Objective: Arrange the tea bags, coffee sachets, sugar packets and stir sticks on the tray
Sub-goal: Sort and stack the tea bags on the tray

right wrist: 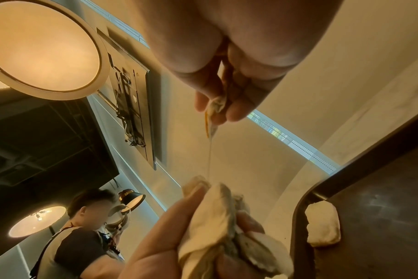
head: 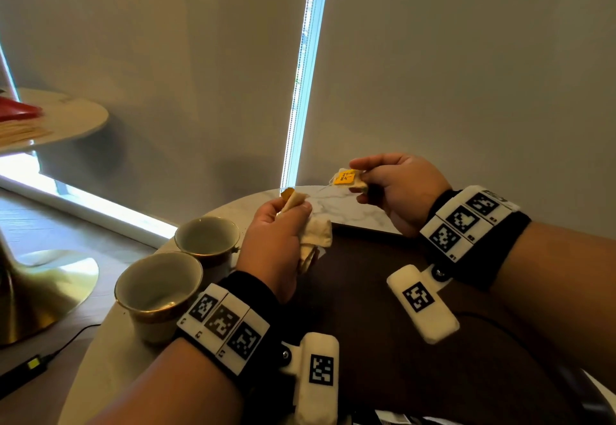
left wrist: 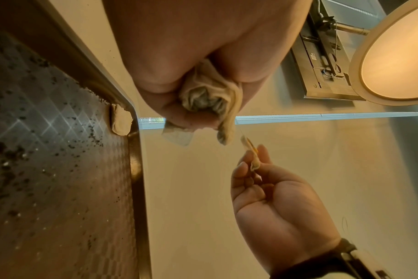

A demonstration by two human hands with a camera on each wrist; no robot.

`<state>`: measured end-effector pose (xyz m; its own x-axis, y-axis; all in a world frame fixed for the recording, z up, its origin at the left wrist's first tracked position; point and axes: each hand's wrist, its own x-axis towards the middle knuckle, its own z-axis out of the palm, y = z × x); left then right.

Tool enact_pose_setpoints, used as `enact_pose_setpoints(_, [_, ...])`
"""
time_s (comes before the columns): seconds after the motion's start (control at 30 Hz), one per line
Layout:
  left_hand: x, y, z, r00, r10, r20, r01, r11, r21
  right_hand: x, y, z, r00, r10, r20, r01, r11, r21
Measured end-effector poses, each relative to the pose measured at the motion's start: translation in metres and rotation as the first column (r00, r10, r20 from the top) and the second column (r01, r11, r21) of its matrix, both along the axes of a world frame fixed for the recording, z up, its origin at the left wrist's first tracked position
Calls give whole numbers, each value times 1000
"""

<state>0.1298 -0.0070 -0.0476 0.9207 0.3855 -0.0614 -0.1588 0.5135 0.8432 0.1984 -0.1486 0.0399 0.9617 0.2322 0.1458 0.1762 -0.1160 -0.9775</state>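
Note:
My left hand (head: 283, 224) grips a bunch of pale tea bags (head: 316, 236), held above the left end of the dark tray (head: 400, 308). To the right and slightly higher, my right hand (head: 363, 182) pinches one tea bag with a yellow tag (head: 345, 178). In the right wrist view a thin string (right wrist: 209, 156) runs from this pinched tea bag (right wrist: 216, 104) down to the bunch (right wrist: 215, 222). In the left wrist view the bunch (left wrist: 208, 94) fills my left fist. One more tea bag (left wrist: 120, 121) lies in the tray's corner (left wrist: 131, 151).
Two empty gold-rimmed cups (head: 206, 238) (head: 158, 288) stand on the round marble table (head: 350, 207), left of the tray. Dark crumbs speckle the tray floor (left wrist: 48, 151). A second round table (head: 66, 117) stands far left. A person (right wrist: 84, 236) stands in the background.

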Motion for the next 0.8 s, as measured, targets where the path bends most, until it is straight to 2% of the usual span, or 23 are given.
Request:
enact_pose_setpoints(0.13, [-1, 0, -1, 1000, -17, -15, 18, 998, 58, -3, 0, -1, 1000, -4, -15, 4, 1000, 0])
enact_pose_setpoints(0.33, [-1, 0, -2, 1000, 3, -17, -2, 997, 79, 6, -2, 9, 988, -151, 27, 146, 979, 142])
enact_pose_setpoints(0.47, [-2, -1, 0, 1000, -12, -8, 13, 997, 71, 11, -4, 9, 982, -187, 28, 181, 971, 159])
enact_pose_setpoints(0.63, [-3, -2, 2, 999, -41, 4, 41, 999, 14, 8, 2, 6, 988, -154, 5, 149, 969, 197])
enact_pose_setpoints(0.8, [-7, -1, 3, 995, -97, 21, 97, 995, 32, 10, 1, 13, 990, -143, 13, 134, 950, 281])
